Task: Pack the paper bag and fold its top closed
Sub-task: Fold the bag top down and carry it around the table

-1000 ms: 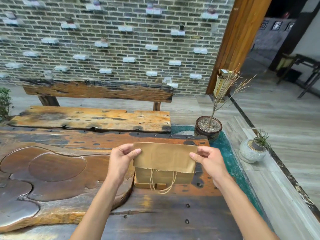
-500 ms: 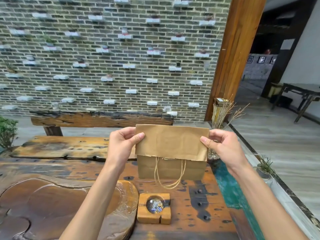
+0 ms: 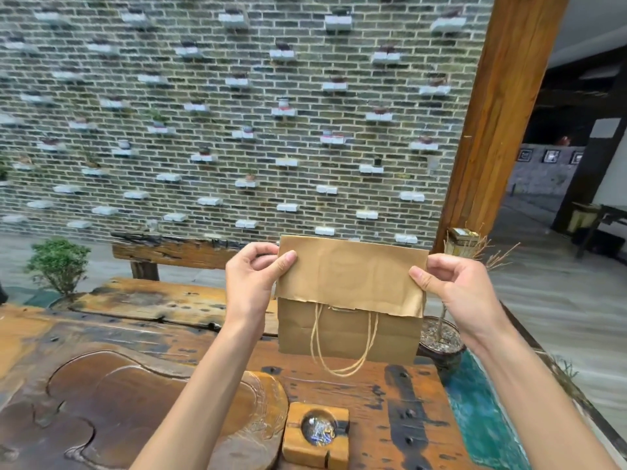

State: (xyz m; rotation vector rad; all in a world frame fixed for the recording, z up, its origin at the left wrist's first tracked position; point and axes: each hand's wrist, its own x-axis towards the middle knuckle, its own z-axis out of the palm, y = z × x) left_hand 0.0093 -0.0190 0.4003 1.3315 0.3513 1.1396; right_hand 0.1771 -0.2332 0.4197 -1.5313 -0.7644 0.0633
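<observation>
A brown paper bag (image 3: 349, 330) hangs in the air above the wooden table (image 3: 400, 401), held up in front of me. Its top is folded down toward me as a wide flap (image 3: 351, 278), and twine handles (image 3: 342, 351) dangle below the flap's edge. My left hand (image 3: 252, 279) pinches the flap's upper left corner, thumb on the front. My right hand (image 3: 451, 286) pinches the upper right corner the same way. What is inside the bag is hidden.
A small wooden block with a shiny round inset (image 3: 317, 432) sits on the table below the bag. A carved tray (image 3: 135, 408) lies at the left. A wooden bench (image 3: 169, 300) stands behind, a dark potted plant (image 3: 441, 344) at the right, a green shrub (image 3: 57, 262) at the far left.
Both hands have lifted the folded bag off the table and up in front of me. The view has tilted upward, and the wooden block that the bag covered is now in sight.
</observation>
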